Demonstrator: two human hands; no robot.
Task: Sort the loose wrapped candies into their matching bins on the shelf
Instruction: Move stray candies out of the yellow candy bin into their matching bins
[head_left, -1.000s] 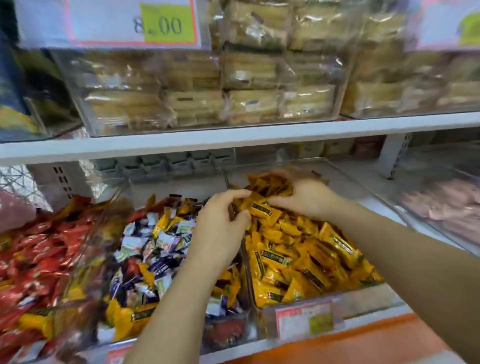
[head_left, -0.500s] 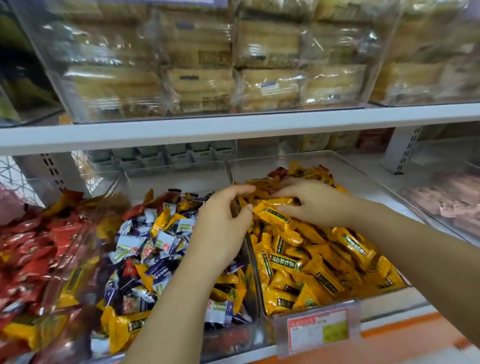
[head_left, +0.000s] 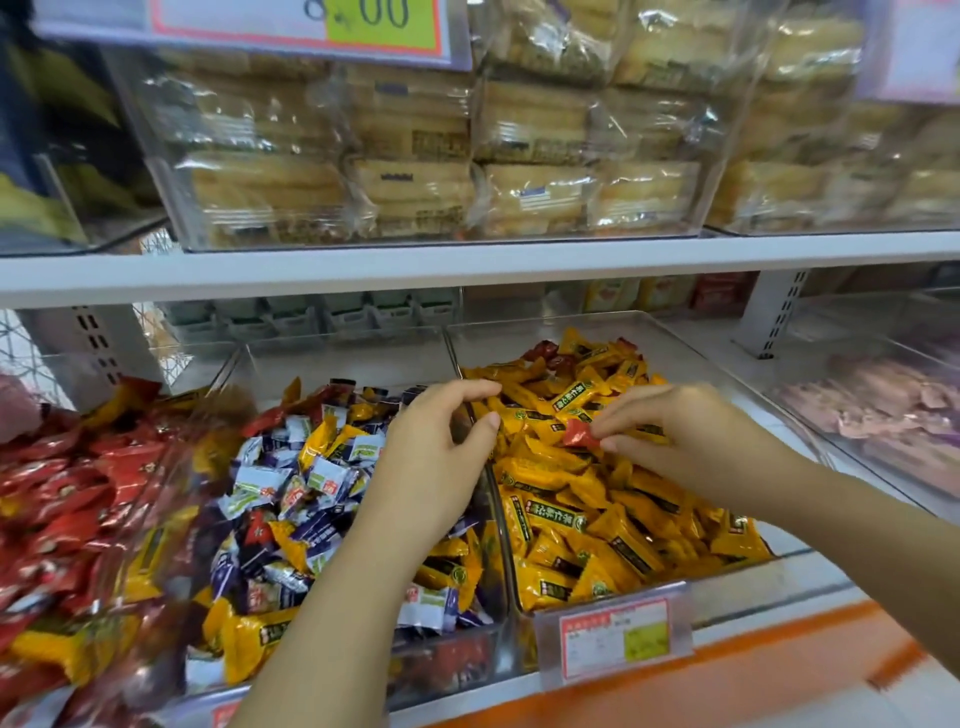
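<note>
Pinching a small red candy (head_left: 579, 434) between thumb and forefinger, your right hand (head_left: 691, 441) hovers low over the yellow bin (head_left: 550, 332), the clear box that is filled with yellow candies (head_left: 597, 519). The red candy is just above the yellow heap, in the left half of this bin. Whether it touches the wrappers below, I cannot tell. The other fingers of this hand are loosely bent behind the pinch.

Your left hand (head_left: 436, 467) is at the left wall of the yellow bin, above the place where this wall meets the neighbour box. Its thumb and forefinger are curved and spread apart, like a letter C, and nothing is seen between them except the wall edge. The remaining fingers are hidden behind the back of the hand.

At the back of the yellow bin, a few dark red wrappers (head_left: 543, 353) lie among the yellow ones. Directly left of the yellow bin stands the mixed bin (head_left: 337, 358), with white, purple and yellow wrappers all together. Further to the left of the yellow bin, a heap of red packets (head_left: 52, 467) appears blurred. On the front wall of the yellow bin hangs a price tag (head_left: 615, 636) with a red border and a green field. To the right of the yellow bin, a clear box holds pinkish packets (head_left: 883, 410). Above the yellow bin runs a white shelf board (head_left: 467, 265), and on it clear boxes hold pale biscuit packs (head_left: 415, 192).
</note>
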